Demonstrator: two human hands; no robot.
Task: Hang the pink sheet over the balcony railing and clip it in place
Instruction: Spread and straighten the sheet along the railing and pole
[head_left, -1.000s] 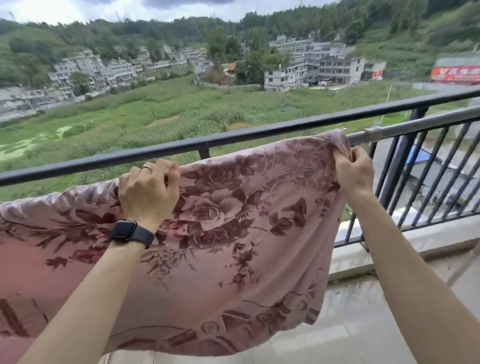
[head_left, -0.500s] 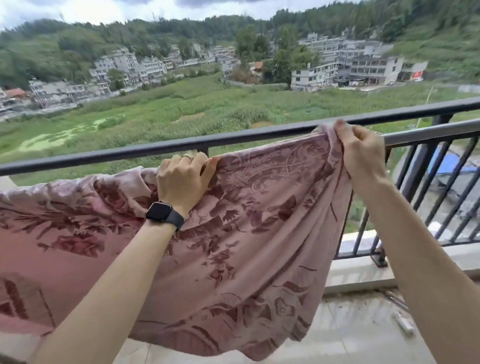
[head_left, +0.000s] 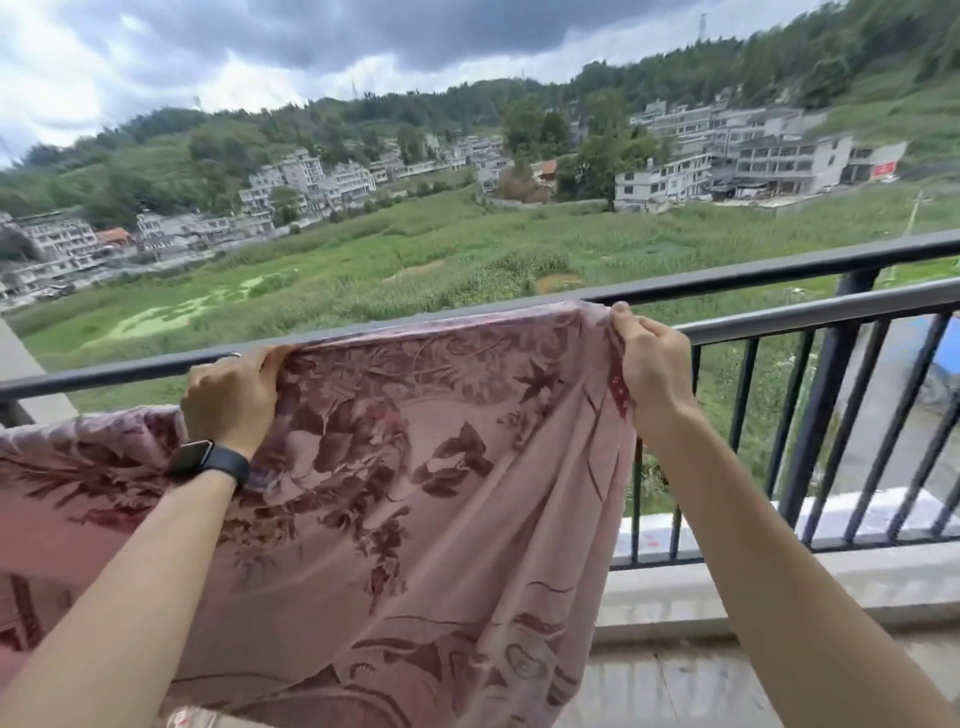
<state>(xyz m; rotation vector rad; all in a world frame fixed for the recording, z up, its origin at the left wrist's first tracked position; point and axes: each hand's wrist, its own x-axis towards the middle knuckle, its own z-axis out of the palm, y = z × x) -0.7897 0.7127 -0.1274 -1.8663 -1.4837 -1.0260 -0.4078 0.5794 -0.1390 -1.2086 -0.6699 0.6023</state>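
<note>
The pink sheet (head_left: 415, 493), printed with dark red flowers, hangs in front of me with its top edge stretched at the height of the dark balcony railing (head_left: 753, 267). My left hand (head_left: 231, 397), with a black watch on the wrist, grips the top edge right at the rail. My right hand (head_left: 652, 364) pinches the sheet's right top corner, just below the top rail. The cloth drapes down on my side and trails off to the left. No clip is in view.
A second, lower rail (head_left: 831, 312) and vertical bars (head_left: 810, 426) run to the right. A concrete curb (head_left: 779, 587) lines the balcony floor (head_left: 675, 691). Beyond the railing lie green fields and buildings far below.
Both hands have lifted the sheet's top edge up to the rail, and my left hand has shifted right along it. The view has tilted upward.
</note>
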